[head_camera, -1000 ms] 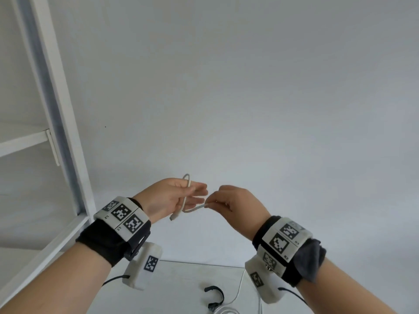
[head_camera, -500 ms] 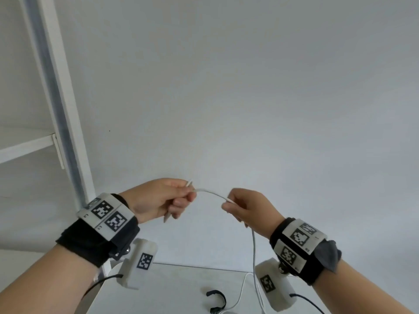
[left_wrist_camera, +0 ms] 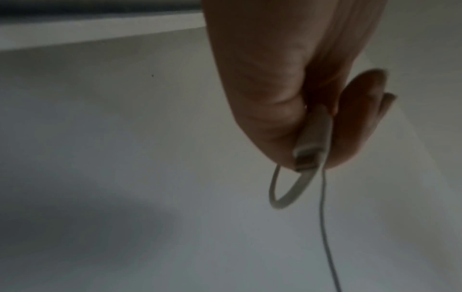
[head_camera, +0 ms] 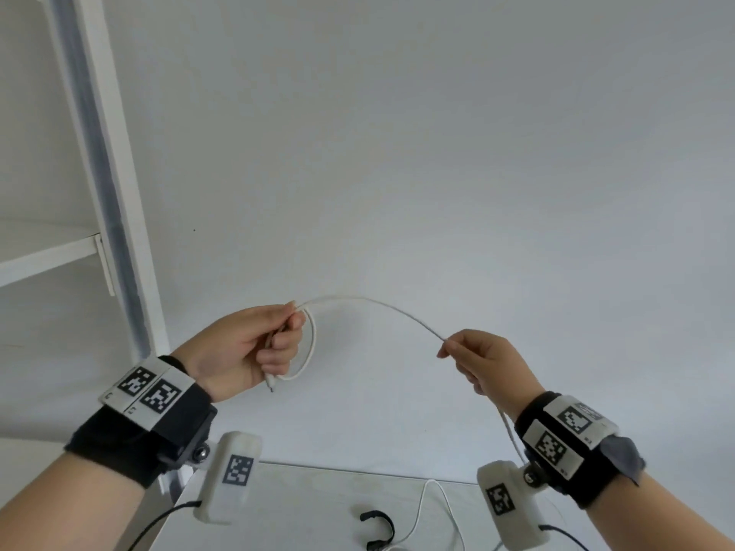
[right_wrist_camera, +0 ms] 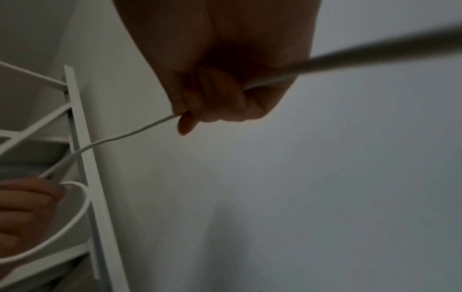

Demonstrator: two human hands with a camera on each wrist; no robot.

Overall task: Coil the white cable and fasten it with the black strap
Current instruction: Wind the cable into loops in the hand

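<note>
While a small round loop of the thin white cable (head_camera: pixel 370 308) is gripped in the curled fingers of the left hand (head_camera: pixel 242 349), the plug end (head_camera: pixel 270 381) is left poking out below the fist, pointing down. A smooth arc of the same cable is carried across to the right hand (head_camera: pixel 487 361), where it is pinched between thumb and fingertip, the other fingers curled loosely beneath. Both hands are held raised in front of a plain pale wall, well apart, joined only by the spanning cable. From the right hand the slack is dropped past the wrist to the white table (head_camera: pixel 310 507) below, where it is bent into a narrow hairpin. The black strap (head_camera: pixel 380 528), curled into an open C, is seen lying on that table just beside the cable. A white shelf frame (head_camera: pixel 115 216) is stood at the left, near the left forearm.
</note>
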